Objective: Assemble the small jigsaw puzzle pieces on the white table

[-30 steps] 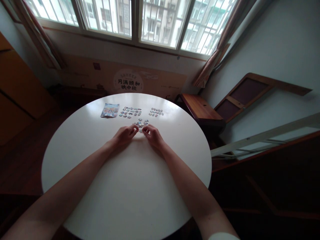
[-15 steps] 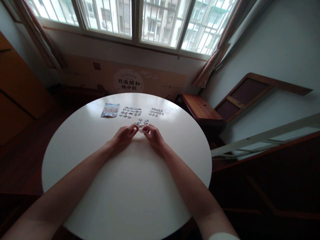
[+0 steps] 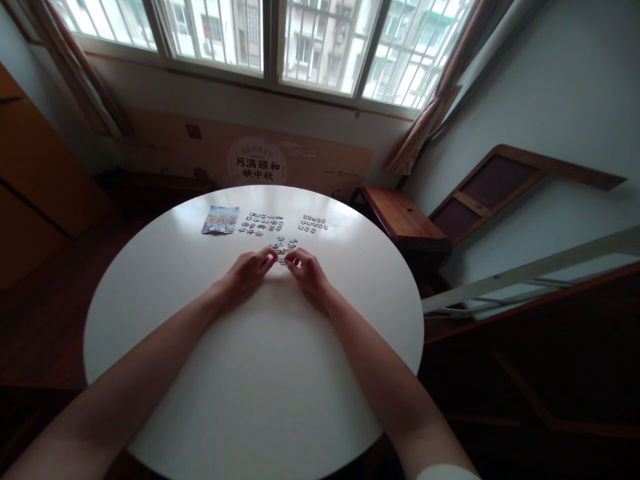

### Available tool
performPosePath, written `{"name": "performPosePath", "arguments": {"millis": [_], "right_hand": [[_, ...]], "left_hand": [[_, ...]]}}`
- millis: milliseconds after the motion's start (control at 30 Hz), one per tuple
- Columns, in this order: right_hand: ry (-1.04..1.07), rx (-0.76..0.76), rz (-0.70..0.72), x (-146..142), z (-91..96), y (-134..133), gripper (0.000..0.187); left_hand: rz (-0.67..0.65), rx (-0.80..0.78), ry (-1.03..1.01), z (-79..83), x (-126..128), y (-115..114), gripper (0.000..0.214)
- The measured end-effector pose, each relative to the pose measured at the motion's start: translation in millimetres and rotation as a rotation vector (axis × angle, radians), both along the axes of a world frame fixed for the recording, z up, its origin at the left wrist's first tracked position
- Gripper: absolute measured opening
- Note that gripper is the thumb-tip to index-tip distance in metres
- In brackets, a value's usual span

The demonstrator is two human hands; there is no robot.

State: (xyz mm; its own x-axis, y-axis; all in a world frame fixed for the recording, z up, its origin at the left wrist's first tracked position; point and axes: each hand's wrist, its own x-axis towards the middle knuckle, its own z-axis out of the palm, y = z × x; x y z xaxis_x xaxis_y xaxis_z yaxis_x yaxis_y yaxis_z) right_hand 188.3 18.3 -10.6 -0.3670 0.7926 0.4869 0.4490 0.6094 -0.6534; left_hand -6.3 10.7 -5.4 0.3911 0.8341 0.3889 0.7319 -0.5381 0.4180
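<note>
Both my hands meet over a small cluster of jigsaw puzzle pieces (image 3: 281,253) on the round white table (image 3: 240,373). My left hand (image 3: 251,265), thumb and fingers pinched, is at the cluster's left side. From the right, my right hand (image 3: 306,268) pinches at the same cluster. The fingertips hide part of it, and the pieces are too small to tell apart there. Just beyond lie a few loose pieces (image 3: 293,244). Farther back are a larger group of puzzle pieces (image 3: 261,223) and a smaller group in rows (image 3: 314,223).
A colourful picture sheet or packet (image 3: 221,220) lies at the table's back left. Behind the table's right edge stands a wooden stool or bench (image 3: 403,213). Barred windows (image 3: 320,47) and a printed banner (image 3: 310,157) are beyond the table.
Almost nothing differs. Both hands stay pinched at the cluster, with at most a tiny shift of the fingertips and pieces.
</note>
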Motion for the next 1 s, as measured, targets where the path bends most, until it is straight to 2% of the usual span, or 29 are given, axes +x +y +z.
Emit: {"name": "performPosePath", "arguments": {"millis": [533, 1000], "right_hand": [[-0.011, -0.01, 0.002, 0.0, -0.8, -0.3, 0.009], [0.005, -0.005, -0.008, -0.2, -1.8, 0.7, 0.008]], "left_hand": [[0.009, -0.004, 0.034, 0.4, 0.5, 0.3, 0.026], [-0.026, -0.011, -0.044, 3.5, 1.4, -0.6, 0.023]]}}
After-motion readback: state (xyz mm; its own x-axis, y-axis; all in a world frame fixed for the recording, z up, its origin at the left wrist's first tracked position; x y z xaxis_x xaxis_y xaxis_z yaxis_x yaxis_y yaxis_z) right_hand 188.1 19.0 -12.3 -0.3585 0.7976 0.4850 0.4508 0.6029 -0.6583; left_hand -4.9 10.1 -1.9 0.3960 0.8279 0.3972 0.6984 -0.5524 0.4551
